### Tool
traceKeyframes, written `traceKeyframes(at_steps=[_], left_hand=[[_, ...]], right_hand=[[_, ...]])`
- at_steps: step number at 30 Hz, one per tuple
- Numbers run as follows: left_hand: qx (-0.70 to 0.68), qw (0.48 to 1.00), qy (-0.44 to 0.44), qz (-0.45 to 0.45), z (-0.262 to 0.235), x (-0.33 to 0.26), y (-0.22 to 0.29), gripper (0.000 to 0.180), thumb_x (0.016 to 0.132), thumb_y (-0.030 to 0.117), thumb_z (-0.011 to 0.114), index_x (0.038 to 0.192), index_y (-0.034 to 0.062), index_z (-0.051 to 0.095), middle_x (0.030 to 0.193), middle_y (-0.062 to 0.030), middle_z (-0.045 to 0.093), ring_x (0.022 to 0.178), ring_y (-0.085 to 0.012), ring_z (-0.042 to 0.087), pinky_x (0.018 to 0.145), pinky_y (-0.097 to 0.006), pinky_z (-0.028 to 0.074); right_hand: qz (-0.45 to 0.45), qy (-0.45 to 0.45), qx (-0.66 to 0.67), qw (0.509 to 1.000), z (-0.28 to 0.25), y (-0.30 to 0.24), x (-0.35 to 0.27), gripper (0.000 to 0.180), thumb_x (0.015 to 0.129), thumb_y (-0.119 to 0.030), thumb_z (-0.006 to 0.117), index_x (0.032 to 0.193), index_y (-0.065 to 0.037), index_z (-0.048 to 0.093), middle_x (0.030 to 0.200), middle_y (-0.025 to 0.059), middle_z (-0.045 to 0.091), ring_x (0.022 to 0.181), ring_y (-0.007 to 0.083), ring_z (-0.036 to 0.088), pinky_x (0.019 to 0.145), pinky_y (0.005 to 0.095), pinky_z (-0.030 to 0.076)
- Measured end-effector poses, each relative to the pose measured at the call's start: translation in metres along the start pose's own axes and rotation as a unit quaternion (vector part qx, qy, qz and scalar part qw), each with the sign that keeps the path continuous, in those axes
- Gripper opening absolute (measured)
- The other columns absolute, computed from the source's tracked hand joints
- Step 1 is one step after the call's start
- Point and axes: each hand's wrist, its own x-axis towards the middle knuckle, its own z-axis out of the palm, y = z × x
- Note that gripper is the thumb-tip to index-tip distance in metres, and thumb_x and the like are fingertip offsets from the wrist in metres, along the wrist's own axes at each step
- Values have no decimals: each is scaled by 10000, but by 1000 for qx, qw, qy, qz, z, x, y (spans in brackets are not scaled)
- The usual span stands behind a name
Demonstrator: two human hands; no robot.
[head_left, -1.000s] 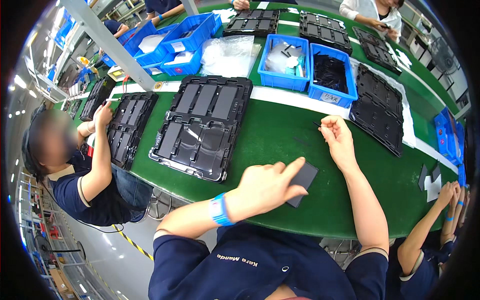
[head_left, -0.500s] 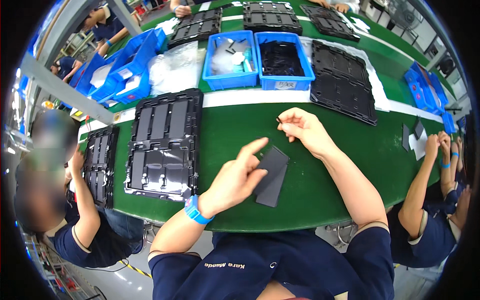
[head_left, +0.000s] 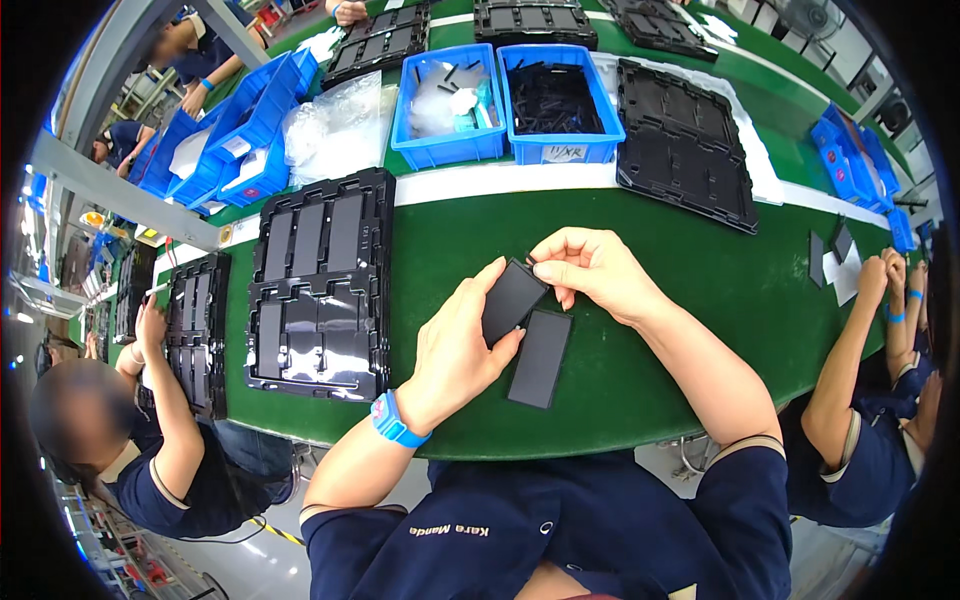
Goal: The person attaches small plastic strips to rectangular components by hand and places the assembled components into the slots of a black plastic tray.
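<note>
If our left hand (head_left: 452,345) loosens its clasp on the flat dark-grey rectangular panel (head_left: 511,298), our right hand (head_left: 606,276), pinching a tiny dark piece (head_left: 530,262), could nudge it onto the matching near-right panel (head_left: 540,360).

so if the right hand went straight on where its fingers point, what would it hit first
Probably the dark, flat rectangular panel in the left hand; the right hand is close by its upper corner, though depth and contact are unclear.
</note>
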Motion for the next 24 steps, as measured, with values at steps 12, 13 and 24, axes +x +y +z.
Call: traceKeyframes(at_steps=[12,13,24], left_hand=[[47,996,20,68,2,-1,-7,704,683,25,786,1325,61,499,1022,-137,620,916,-300,642,798,-351,526],[47,996,20,68,2,-1,-7,704,683,25,786,1325,61,499,1022,-137,620,916,-300,642,798,-351,526],[23,997,22,65,0,0,-6,695,686,27,785,1319,48,500,1083,-151,628,972,-306,645,843,-347,523]], right_hand=[[-5,7,-47,999,8,2,-5,146,887,-94,676,982,14,651,788,41,665,617,60,584,542,209,494],[-1,6,-39,999,8,1,-5,148,887,-94,679,985,13,653,786,40,664,616,60,584,542,210,494],[-6,1,3,1000,9,6,-4,151,882,-91,695,988,9,656,773,38,660,614,63,575,548,212,485]])
